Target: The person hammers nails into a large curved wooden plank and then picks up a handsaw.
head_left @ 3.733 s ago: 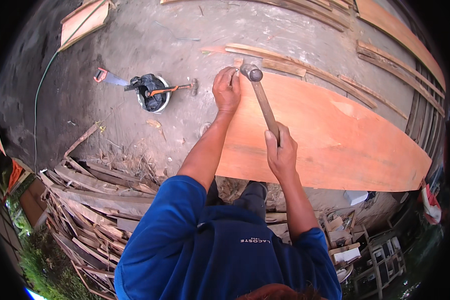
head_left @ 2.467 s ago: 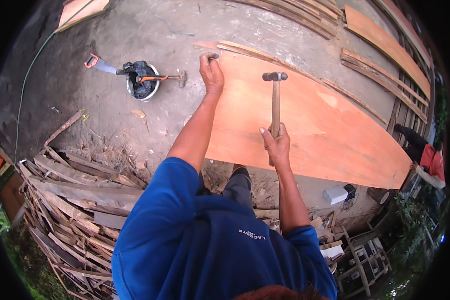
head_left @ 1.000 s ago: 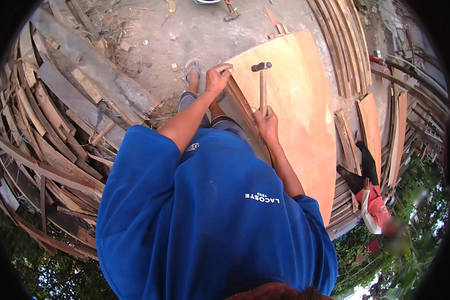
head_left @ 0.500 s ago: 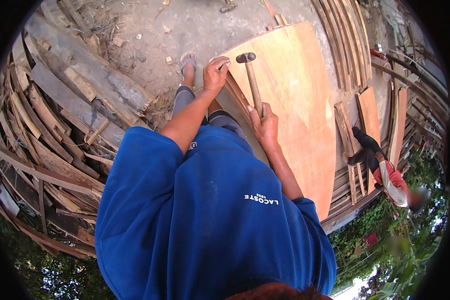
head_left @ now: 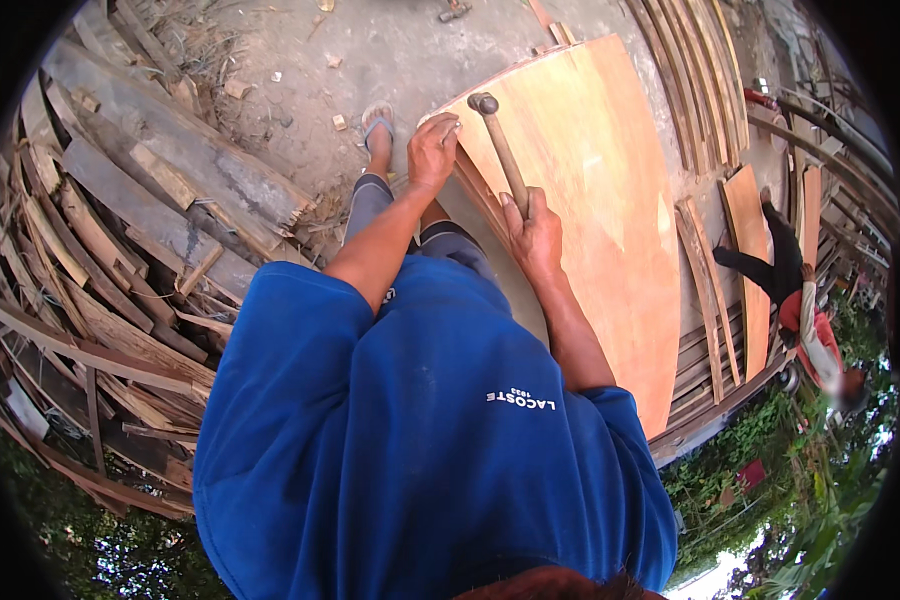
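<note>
A hammer (head_left: 503, 150) with a dark metal head and a wooden handle is in my right hand (head_left: 537, 238), its fingers wrapped round the lower handle. The hammer's head is over the far left part of a plywood sheet (head_left: 595, 220), close to my left hand. My left hand (head_left: 433, 150) is at the sheet's left corner, thumb and fingers pinched together. Something small and pale may be between the fingertips, too small to name. Below the sheet's left edge runs a reddish wooden side piece (head_left: 481, 192).
Rough planks and scrap wood (head_left: 140, 250) are heaped on the left. Long wooden strips (head_left: 685, 85) lie at the far right, with loose boards (head_left: 748, 250) nearer. Another person (head_left: 805, 310) walks at the right. A second tool (head_left: 454, 12) lies on the ground at the far edge.
The hammer and my right hand have shifted slightly up, the hammer's head a little left toward my left hand. My left hand stays at the corner. The other person has moved further right.
</note>
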A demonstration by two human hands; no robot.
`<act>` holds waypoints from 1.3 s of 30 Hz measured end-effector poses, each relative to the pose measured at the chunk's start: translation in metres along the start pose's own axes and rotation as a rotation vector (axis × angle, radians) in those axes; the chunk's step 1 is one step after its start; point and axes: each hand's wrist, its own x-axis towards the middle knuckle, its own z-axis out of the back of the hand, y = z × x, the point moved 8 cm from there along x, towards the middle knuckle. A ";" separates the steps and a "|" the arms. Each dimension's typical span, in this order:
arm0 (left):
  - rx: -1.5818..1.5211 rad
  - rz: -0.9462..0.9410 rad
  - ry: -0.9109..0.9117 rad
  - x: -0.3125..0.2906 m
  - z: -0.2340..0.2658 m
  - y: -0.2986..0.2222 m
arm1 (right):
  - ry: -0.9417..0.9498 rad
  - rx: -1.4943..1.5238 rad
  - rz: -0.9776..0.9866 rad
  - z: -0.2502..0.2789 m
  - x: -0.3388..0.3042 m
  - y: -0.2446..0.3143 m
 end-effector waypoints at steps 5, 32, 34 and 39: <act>0.054 -0.047 0.022 0.001 -0.002 0.002 | 0.001 -0.102 0.086 -0.024 0.007 -0.017; 0.195 0.043 0.580 0.006 0.015 0.071 | -0.045 0.160 -0.401 0.025 -0.087 -0.165; 0.130 -0.037 0.682 0.019 0.006 0.044 | -0.054 0.172 -0.498 0.023 -0.112 -0.186; 0.404 -0.200 0.948 0.041 -0.038 -0.019 | 0.002 0.219 -0.621 0.003 -0.153 -0.199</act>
